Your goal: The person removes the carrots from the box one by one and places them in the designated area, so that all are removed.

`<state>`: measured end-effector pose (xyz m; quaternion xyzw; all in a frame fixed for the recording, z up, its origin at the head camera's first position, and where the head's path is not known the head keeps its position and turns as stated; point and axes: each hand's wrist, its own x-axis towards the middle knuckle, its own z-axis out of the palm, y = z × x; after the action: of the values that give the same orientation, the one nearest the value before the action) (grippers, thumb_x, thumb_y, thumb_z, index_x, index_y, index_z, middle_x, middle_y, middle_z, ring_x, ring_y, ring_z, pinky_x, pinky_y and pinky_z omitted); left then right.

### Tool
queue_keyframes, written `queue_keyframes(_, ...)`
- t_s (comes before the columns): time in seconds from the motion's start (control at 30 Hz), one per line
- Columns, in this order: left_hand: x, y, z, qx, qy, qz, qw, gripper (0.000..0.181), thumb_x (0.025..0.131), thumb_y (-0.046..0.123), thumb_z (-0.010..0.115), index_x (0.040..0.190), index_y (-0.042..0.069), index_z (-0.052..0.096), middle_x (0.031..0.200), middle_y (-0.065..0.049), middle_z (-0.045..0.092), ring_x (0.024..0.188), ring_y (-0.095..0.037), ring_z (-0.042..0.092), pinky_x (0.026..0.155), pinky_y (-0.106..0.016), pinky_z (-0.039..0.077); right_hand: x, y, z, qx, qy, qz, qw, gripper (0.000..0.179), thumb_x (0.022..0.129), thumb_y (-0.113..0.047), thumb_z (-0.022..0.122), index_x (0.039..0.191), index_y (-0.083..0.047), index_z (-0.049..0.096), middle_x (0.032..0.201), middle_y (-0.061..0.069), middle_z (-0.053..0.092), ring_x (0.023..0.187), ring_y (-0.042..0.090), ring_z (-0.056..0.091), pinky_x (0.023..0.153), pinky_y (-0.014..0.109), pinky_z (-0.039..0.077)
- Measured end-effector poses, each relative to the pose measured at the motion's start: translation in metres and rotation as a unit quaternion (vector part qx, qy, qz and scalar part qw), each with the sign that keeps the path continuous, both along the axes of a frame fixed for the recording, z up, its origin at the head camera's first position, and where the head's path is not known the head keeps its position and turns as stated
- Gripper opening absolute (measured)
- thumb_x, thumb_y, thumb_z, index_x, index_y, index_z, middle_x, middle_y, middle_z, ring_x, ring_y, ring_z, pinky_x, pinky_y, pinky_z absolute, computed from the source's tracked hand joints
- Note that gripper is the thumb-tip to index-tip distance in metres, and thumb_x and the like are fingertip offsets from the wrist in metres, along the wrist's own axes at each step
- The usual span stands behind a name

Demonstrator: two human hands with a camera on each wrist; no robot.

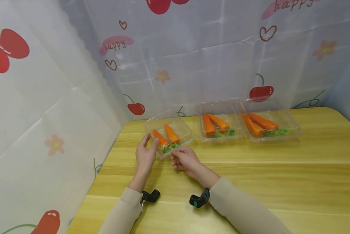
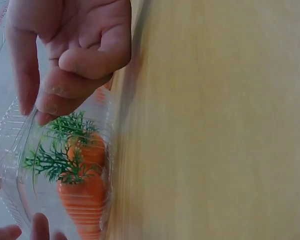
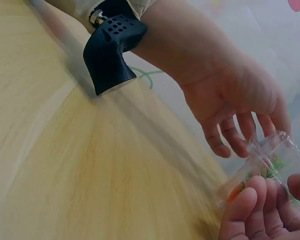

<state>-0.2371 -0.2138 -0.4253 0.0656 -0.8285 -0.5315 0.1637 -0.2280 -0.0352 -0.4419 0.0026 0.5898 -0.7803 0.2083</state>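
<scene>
Two orange carrots (image 1: 171, 133) with green tops lie in the clear plastic box (image 1: 184, 125) at the left of the table. My right hand (image 1: 186, 161) pinches the box's near rim between thumb and fingers, beside the carrot greens (image 2: 60, 160). In the left wrist view, the pinched edge of clear plastic shows under the right fingertips. Along the box's left side is my left hand (image 1: 146, 156), its fingers loosely extended and touching the plastic. The right wrist view shows the left fingers (image 3: 231, 135) hanging at the box's edge.
To the right stand two more clear boxes, a middle box (image 1: 234, 123) and a right-hand box (image 1: 291, 122), each holding two carrots with greens. All are on a wooden table (image 1: 236, 208). A printed curtain (image 1: 186, 78) hangs behind and at the left.
</scene>
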Motion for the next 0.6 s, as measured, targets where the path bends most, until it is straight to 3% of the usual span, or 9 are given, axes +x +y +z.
queue_keyframes(0.03,0.001,0.000,0.000,-0.001,0.000,0.004,1.0000,0.061,0.100,0.042,0.067,0.152,0.015,0.053,0.154,-0.008,0.054,0.148,-0.030,0.044,0.115,-0.049,0.045,0.000,0.000,0.000,0.000,-0.003,-0.002,1.0000,0.028,0.107,-0.021,0.058,0.115,0.004,0.067,0.086,0.004,0.065,0.063,0.011,0.061,0.059,0.024,0.053)
queue_keyframes(0.07,0.002,0.000,-0.001,-0.002,0.003,0.008,1.0000,0.059,0.100,0.041,0.066,0.151,0.014,0.054,0.154,-0.008,0.055,0.144,-0.031,0.049,0.112,-0.049,0.046,0.000,0.000,0.001,0.001,-0.004,-0.001,1.0000,0.027,0.106,-0.021,0.058,0.114,0.004,0.067,0.085,0.004,0.065,0.063,0.010,0.061,0.059,0.024,0.053)
queue_keyframes(0.13,0.003,0.000,-0.002,-0.002,0.005,0.018,0.9998,0.052,0.101,0.040,0.065,0.146,0.015,0.060,0.151,-0.006,0.058,0.128,-0.035,0.062,0.094,-0.047,0.056,-0.001,0.003,0.001,0.003,-0.004,-0.001,1.0000,0.026,0.106,-0.019,0.058,0.113,0.004,0.068,0.084,0.003,0.064,0.062,0.011,0.061,0.059,0.024,0.053)
queue_keyframes(0.23,0.002,-0.004,-0.004,-0.008,0.008,0.035,0.9993,0.038,0.102,0.037,0.065,0.133,0.016,0.070,0.141,-0.004,0.066,0.097,-0.030,0.072,0.068,-0.034,0.056,-0.004,0.011,0.001,0.007,0.001,0.005,1.0000,0.023,0.106,-0.017,0.058,0.111,0.004,0.067,0.080,0.002,0.063,0.062,0.011,0.060,0.059,0.024,0.052)
queue_keyframes(0.3,0.002,-0.008,-0.006,-0.014,0.006,0.043,0.9990,0.029,0.102,0.034,0.066,0.124,0.018,0.075,0.129,-0.006,0.072,0.077,-0.023,0.069,0.056,-0.028,0.050,-0.007,0.016,-0.001,0.011,0.008,0.014,0.9998,0.024,0.105,-0.016,0.057,0.110,0.006,0.066,0.077,0.001,0.062,0.062,0.012,0.059,0.060,0.025,0.052)
queue_keyframes(0.37,0.002,-0.015,-0.008,-0.014,0.002,0.042,0.9990,0.023,0.101,0.032,0.068,0.118,0.020,0.077,0.108,-0.016,0.076,0.065,-0.014,0.061,0.050,-0.023,0.044,-0.009,0.022,-0.003,0.015,0.015,0.027,0.9994,0.025,0.105,-0.016,0.057,0.110,0.008,0.064,0.076,0.001,0.061,0.063,0.012,0.059,0.061,0.025,0.053)
queue_keyframes(0.5,0.003,-0.028,-0.009,-0.009,-0.002,0.018,0.9998,0.019,0.100,0.028,0.070,0.116,0.022,0.078,0.093,-0.024,0.071,0.063,-0.017,0.056,0.046,-0.023,0.040,-0.013,0.029,-0.006,0.018,0.024,0.051,0.9982,0.027,0.105,-0.015,0.057,0.110,0.011,0.061,0.076,0.001,0.061,0.064,0.013,0.059,0.062,0.026,0.054)
queue_keyframes(0.6,0.005,-0.036,-0.009,-0.012,0.001,-0.001,0.9999,0.022,0.099,0.025,0.071,0.119,0.018,0.077,0.113,-0.017,0.072,0.082,-0.026,0.065,0.052,-0.022,0.046,-0.013,0.032,-0.008,0.020,0.028,0.065,0.9973,0.026,0.105,-0.014,0.056,0.110,0.011,0.061,0.076,0.002,0.061,0.065,0.014,0.060,0.062,0.027,0.054)
